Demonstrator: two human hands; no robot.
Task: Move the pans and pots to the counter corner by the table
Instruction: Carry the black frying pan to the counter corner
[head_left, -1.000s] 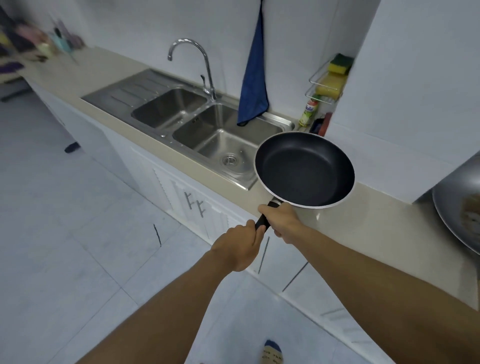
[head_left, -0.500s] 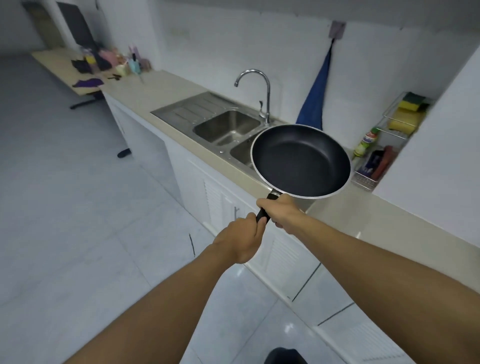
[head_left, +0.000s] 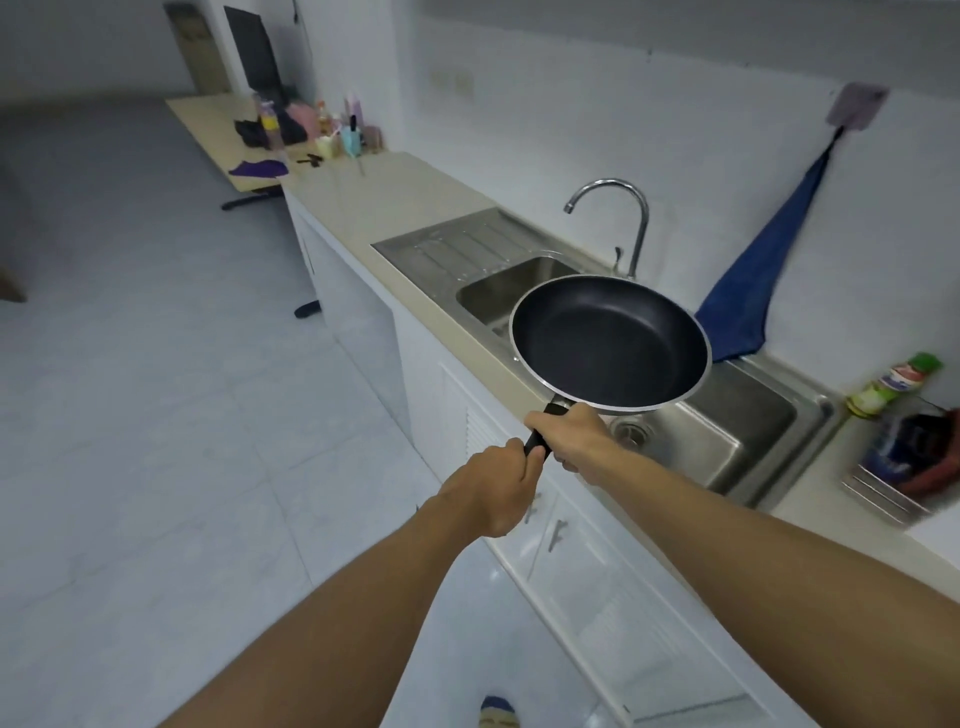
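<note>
Black frying pan (head_left: 610, 340) over the sink (head_left: 727, 431) edge, both hands (head_left: 535, 457) clamped on its handle (head_left: 540, 439).

Dim, cool even light, wide-angle bending at edges, soft blur throughout

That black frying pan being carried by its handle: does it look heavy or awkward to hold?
The frying pan probably pulls nose-down: the bowl sits well beyond the handle. Both the left hand and right hand grip the handle, which hints at some weight or simply care. It looks rigid and empty, so nothing should slosh.
</note>
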